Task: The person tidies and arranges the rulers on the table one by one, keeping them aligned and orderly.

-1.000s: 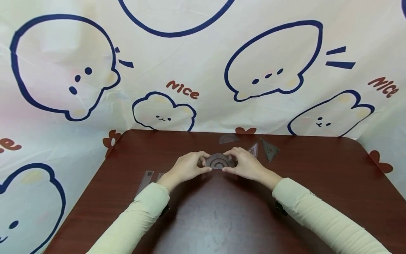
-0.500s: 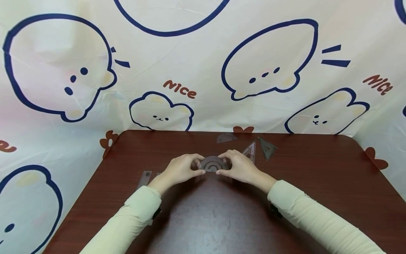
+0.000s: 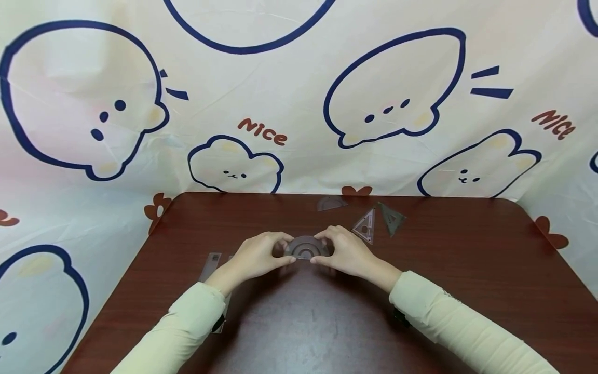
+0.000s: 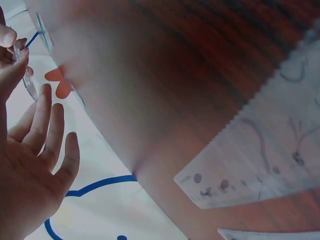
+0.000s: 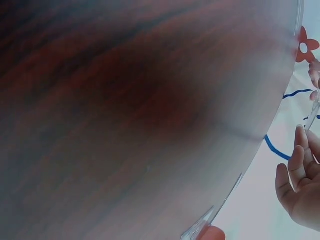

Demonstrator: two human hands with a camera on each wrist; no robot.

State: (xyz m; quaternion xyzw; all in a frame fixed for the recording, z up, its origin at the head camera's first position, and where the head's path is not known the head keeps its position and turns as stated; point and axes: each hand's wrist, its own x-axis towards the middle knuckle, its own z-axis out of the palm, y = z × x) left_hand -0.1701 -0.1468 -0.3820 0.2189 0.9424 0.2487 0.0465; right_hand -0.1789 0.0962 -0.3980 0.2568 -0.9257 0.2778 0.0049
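Observation:
A grey translucent protractor (image 3: 306,248) is held up between both hands, its curved side facing away. My left hand (image 3: 256,253) pinches its left end between thumb and fingers. On the right end, my right hand (image 3: 349,251) has the same kind of pinch. In the left wrist view, the protractor (image 4: 29,86) shows edge-on beyond the left hand (image 4: 35,155), whose other fingers are spread off it. The right wrist view has the right hand (image 5: 306,187) at its edge, with the protractor (image 5: 313,112) above the fingers.
Behind the right hand lie a clear set square (image 3: 366,227) and a green set square (image 3: 391,220). Another protractor (image 3: 332,203) rests near the table's back edge. By the left forearm are a ruler (image 3: 210,266) and a wavy-edged ruler (image 4: 250,145), partly covered in the head view.
Both hands have brought the protractor slightly left and nearer to me, keeping their pinch. The clear set square, partly covered before, now shows whole. The head view has turned slightly.

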